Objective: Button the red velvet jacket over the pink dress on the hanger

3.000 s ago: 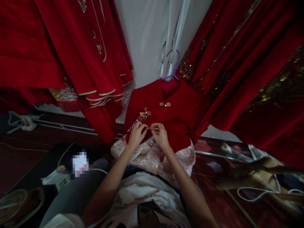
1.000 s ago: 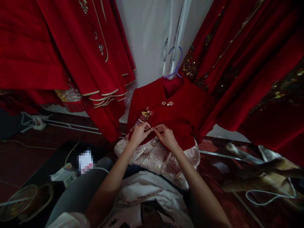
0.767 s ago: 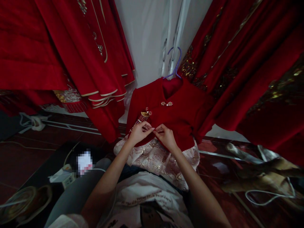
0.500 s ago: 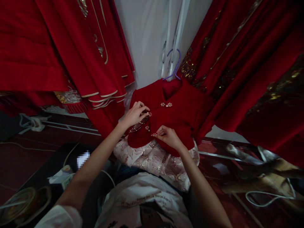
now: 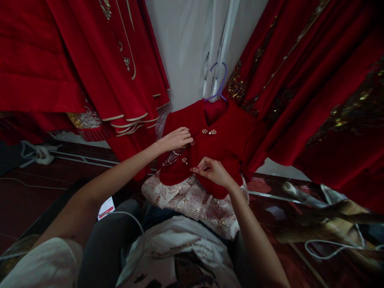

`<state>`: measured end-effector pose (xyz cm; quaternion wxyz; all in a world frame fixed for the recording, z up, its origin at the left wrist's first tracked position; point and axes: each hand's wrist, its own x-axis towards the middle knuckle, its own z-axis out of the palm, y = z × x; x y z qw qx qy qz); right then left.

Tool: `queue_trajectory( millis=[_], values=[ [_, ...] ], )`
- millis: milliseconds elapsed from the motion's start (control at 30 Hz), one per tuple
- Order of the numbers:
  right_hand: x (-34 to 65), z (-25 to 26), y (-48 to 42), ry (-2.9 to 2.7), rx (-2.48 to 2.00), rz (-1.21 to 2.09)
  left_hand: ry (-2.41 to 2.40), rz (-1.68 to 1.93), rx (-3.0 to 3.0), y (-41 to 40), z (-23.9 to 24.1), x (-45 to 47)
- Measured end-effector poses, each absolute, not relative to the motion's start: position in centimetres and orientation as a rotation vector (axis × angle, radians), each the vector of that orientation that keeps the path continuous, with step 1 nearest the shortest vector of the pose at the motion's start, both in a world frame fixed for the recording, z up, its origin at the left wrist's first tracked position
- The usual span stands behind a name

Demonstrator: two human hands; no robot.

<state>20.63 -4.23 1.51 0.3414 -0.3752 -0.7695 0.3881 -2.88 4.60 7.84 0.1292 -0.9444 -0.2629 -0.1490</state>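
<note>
A short red jacket (image 5: 222, 152) hangs on a purple hanger (image 5: 221, 86) in front of me, over pink-and-gold brocade cloth (image 5: 183, 196) on my lap. My right hand (image 5: 213, 172) pinches a small beaded clasp (image 5: 194, 170) at the jacket's lower front. My left hand (image 5: 176, 139) rests palm down on the other front panel, its fingers curled beside a beaded flower (image 5: 192, 143); the thumb and whatever is under it are hidden. Below that hand lie bead strings (image 5: 174, 156) and another beaded flower (image 5: 185, 161). A fastened pair of flower ornaments (image 5: 209, 132) sits near the neckline.
Red garments (image 5: 120, 60) hang on the left, and more with gold sequins (image 5: 237, 86) on the right. White cabinet doors (image 5: 183, 48) stand behind. A looped white cord (image 5: 315, 250) lies at lower right, and a white-and-red card (image 5: 106, 208) shows beyond my left arm.
My left hand has turned palm down, hiding its thumb, and that forearm has swung outward to the left. My right hand keeps its pinch on the clasp. The view has shifted slightly.
</note>
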Motion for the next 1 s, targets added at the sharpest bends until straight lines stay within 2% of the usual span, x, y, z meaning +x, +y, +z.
queue_trajectory(
  millis=[267,633,1000],
  values=[
    [23.4,3.4,-4.8,-2.101,-0.972,1.28,-0.872,-0.824,-2.514,3.6,9.6,1.7],
    [26.7,6.3,-6.3,-2.124,-1.023,1.488,-0.834,-0.754,-2.575,4.8,10.7,4.2],
    [28.3,6.4,-6.1,-2.112,-1.065,1.489,-0.904,-0.736,-2.689,5.2,12.4,4.3]
  ],
)
